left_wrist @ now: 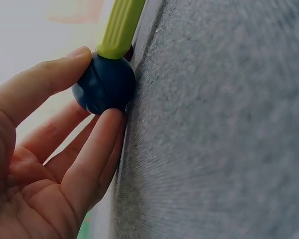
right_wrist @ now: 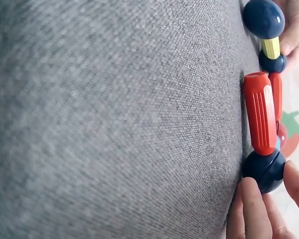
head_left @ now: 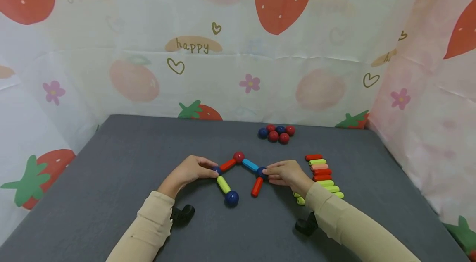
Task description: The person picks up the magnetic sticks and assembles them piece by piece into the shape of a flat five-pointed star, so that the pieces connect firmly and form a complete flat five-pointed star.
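A joined chain of balls and rods lies on the grey table. Its top is a red ball [head_left: 239, 157], with a red rod [head_left: 228, 165] running down left and a blue rod [head_left: 250, 165] down right. My left hand [head_left: 193, 173] pinches the left dark blue ball [left_wrist: 104, 84] between thumb and fingers. From that ball a yellow-green rod [head_left: 223, 184] leads to another dark blue ball [head_left: 232, 198]. My right hand [head_left: 288, 174] pinches the right dark blue ball [right_wrist: 265, 171]. A second red rod [right_wrist: 261, 114] sticks out from it, its other end free.
Several loose red and blue balls [head_left: 273, 136] sit together toward the table's back. Right of my right hand lies a column of red, pink and yellow-green rods [head_left: 322, 172], partly behind the forearm. Black wrist mounts [head_left: 307, 225] hang under both sleeves. A strawberry-printed curtain [head_left: 230, 67] surrounds the table.
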`<action>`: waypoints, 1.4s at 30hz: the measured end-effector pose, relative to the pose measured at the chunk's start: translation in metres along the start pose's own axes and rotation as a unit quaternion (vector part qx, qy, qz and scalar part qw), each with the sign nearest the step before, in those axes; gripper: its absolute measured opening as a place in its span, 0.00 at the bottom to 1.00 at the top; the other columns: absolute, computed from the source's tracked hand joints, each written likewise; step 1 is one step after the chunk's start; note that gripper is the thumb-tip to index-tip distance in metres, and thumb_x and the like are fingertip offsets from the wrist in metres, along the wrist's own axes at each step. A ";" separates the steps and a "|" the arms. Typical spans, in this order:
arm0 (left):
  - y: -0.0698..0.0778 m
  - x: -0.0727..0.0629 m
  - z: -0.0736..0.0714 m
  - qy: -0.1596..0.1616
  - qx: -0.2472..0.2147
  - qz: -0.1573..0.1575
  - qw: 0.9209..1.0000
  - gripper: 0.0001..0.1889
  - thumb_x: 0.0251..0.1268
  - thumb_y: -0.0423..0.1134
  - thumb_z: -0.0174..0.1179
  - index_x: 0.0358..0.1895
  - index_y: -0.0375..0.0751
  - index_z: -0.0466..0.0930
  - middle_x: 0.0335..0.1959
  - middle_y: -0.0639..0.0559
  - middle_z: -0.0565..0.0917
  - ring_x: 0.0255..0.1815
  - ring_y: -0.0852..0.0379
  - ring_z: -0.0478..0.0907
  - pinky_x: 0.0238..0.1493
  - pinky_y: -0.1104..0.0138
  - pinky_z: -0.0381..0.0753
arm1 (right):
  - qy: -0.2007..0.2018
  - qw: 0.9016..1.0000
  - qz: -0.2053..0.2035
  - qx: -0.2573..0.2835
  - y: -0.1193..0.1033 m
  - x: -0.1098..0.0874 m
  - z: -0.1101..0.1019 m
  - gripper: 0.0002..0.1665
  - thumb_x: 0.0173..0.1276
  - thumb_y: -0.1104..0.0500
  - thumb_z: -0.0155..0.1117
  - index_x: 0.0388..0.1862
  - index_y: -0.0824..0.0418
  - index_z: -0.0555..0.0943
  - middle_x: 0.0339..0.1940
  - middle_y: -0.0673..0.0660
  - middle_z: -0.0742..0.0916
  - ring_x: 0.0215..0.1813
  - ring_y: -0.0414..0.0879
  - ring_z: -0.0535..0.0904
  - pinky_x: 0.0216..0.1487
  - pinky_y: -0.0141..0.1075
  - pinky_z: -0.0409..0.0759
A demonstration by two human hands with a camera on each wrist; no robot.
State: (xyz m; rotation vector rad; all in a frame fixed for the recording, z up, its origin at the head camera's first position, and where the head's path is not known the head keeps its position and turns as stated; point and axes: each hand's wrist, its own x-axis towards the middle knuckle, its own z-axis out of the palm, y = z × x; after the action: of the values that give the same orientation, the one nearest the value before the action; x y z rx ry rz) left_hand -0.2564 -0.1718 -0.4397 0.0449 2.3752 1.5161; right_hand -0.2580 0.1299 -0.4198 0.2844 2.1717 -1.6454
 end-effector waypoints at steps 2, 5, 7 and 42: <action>0.000 0.000 -0.001 0.000 0.003 -0.001 1.000 0.17 0.56 0.39 0.74 0.50 0.40 0.88 0.58 0.42 0.82 0.49 0.54 0.78 0.47 0.68 0.81 | -0.003 1.000 -0.002 -0.005 0.000 0.000 -0.001 0.20 0.65 0.61 0.71 0.53 0.70 0.83 0.45 0.57 0.90 0.41 0.43 0.86 0.51 0.41 0.87; 0.000 0.000 -0.001 0.002 0.004 -0.001 1.000 0.17 0.55 0.39 0.74 0.49 0.41 0.88 0.58 0.43 0.82 0.50 0.53 0.77 0.48 0.67 0.81 | -0.010 1.000 -0.015 -0.021 -0.002 0.000 -0.006 0.22 0.64 0.59 0.72 0.54 0.69 0.83 0.46 0.58 0.90 0.42 0.43 0.86 0.52 0.41 0.87; 0.000 0.000 -0.001 0.002 0.005 0.005 1.000 0.18 0.55 0.39 0.74 0.50 0.40 0.88 0.58 0.42 0.82 0.50 0.53 0.77 0.48 0.66 0.81 | -0.018 0.999 -0.031 -0.030 -0.004 -0.001 -0.014 0.23 0.64 0.59 0.72 0.56 0.70 0.82 0.49 0.59 0.89 0.46 0.45 0.87 0.54 0.41 0.86; 0.001 -0.001 0.001 0.005 0.001 0.012 1.000 0.18 0.56 0.38 0.73 0.50 0.37 0.87 0.56 0.41 0.83 0.46 0.55 0.78 0.45 0.66 0.82 | -0.106 0.948 -0.113 -0.277 0.017 -0.009 -0.104 0.18 0.58 0.60 0.76 0.46 0.67 0.87 0.42 0.56 0.90 0.41 0.42 0.82 0.52 0.43 0.82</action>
State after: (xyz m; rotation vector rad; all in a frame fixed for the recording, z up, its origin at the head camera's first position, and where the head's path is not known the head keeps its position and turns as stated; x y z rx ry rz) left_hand -0.2551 -0.1704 -0.4394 0.0670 2.3928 1.5294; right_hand -0.2626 0.2349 -0.4074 -0.3007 2.4445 -1.0330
